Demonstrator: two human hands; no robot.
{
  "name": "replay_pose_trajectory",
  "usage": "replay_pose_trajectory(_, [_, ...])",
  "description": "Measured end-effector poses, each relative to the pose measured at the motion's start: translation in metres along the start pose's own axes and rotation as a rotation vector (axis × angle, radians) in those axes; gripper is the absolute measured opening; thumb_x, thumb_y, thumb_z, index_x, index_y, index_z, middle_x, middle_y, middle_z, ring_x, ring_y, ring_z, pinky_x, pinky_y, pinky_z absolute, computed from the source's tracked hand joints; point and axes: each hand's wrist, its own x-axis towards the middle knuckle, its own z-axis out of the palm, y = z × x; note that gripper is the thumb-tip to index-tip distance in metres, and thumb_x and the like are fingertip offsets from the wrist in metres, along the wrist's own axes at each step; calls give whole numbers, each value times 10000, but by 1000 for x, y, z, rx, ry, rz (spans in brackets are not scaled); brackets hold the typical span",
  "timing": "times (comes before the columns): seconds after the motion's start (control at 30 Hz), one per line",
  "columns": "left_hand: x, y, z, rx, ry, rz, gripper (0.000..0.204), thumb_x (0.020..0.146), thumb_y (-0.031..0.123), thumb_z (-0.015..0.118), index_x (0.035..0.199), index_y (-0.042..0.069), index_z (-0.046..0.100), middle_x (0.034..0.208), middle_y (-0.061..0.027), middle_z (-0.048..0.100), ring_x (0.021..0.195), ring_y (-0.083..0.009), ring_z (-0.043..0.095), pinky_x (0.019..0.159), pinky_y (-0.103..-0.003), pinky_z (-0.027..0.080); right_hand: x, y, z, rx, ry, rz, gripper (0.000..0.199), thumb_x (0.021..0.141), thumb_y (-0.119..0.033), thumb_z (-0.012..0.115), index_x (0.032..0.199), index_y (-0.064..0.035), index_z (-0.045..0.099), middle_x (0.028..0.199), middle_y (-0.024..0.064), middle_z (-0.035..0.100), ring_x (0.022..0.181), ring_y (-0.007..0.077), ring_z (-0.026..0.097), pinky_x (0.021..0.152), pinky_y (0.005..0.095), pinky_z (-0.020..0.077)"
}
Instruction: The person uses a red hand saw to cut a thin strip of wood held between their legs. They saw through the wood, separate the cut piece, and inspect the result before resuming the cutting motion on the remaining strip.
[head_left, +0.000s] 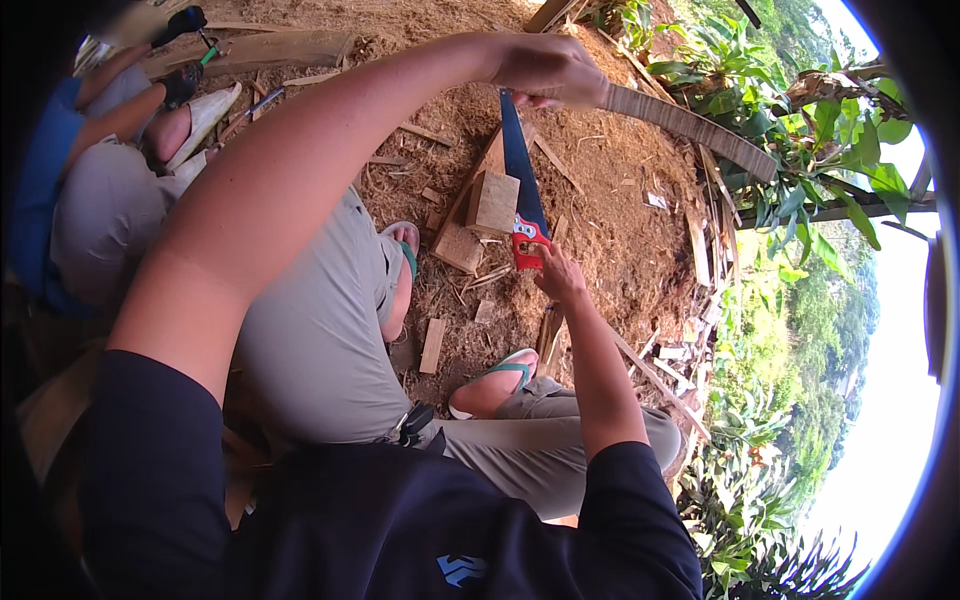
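We sit low over ground [610,230] covered with sawdust and wood shavings, our knees bent and both feet in green-strapped sandals. Our left hand [545,68] reaches far forward with the fingers wrapped around one end of a long curved strip of wood [690,128], which arcs away to the right toward the green leaves. Our right hand [558,275] lies at the red handle of a hand saw [520,175] with a dark blue blade; the fingertips touch the lower end of the handle, though we cannot tell whether the fingers have fully closed around it. The saw stands blade-up along the picture, its tip just beneath our left hand and the held end of the strip. Just left of the blade, a pale wooden block [493,203] rests on a slanting plank [462,235], touching or nearly touching the saw. Small offcuts lie scattered about, one short piece [432,346] near our left foot. At the upper left another person [90,190] sits in grey trousers and a blue top, wearing dark gloves, with long boards lying beside them.
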Motion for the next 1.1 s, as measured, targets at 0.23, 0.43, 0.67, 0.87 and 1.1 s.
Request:
replay_pose_trajectory(0.23, [1, -1, 2, 7, 29, -26, 385, 978, 429, 518, 810, 94, 606, 571, 1, 480, 449, -100, 429, 412, -254, 384, 9, -31, 28, 14, 127, 82, 573, 774, -232, 787, 1306, -184, 581, 1325, 115, 523, 1292, 332, 504, 1047, 475, 461])
replay_pose_trajectory(0.43, [-1, -1, -11, -7, 39, -91, 402, 991, 439, 535, 799, 89, 584, 614, -17, 526, 491, -105, 500, 423, -263, 433, 27, -30, 30, -99, 102, 126, 558, 759, -286, 808, 1265, -144, 623, 1311, 116, 552, 1281, 305, 506, 1064, 467, 422])
replay_pose_trajectory(0.67, [4, 0, -12, 25, 34, -112, 438, 986, 490, 539, 911, 68, 634, 604, -14, 525, 483, -92, 504, 404, -228, 440, 0, 8, -39, 116, 478, -17, 232, 955, -306, 630, 987, -76, 620, 1001, 137, 659, 1044, 321, 617, 952, 457, 451])
replay_pose_trajectory(0.87, [7, 12, -9, 110, 59, -117, 504, 958, 543, 548, 1018, 56, 662, 600, -1, 526, 488, -62, 516, 403, -210, 445, -74, 4, -99, 246, 506, 20, 254, 981, -308, 622, 873, -86, 562, 750, 127, 653, 770, 338, 658, 856, 465, 453])
replay_pose_trajectory(1.1, [-8, 11, 0, 170, 137, -195, 644, 930, 557, 567, 1260, 8, 630, 632, 30, 506, 515, -41, 506, 400, -192, 429, -161, -111, -74, 22, 378, 155, 91, 898, -89, 530, 832, -70, 589, 689, 102, 663, 628, 252, 645, 807, 419, 434])
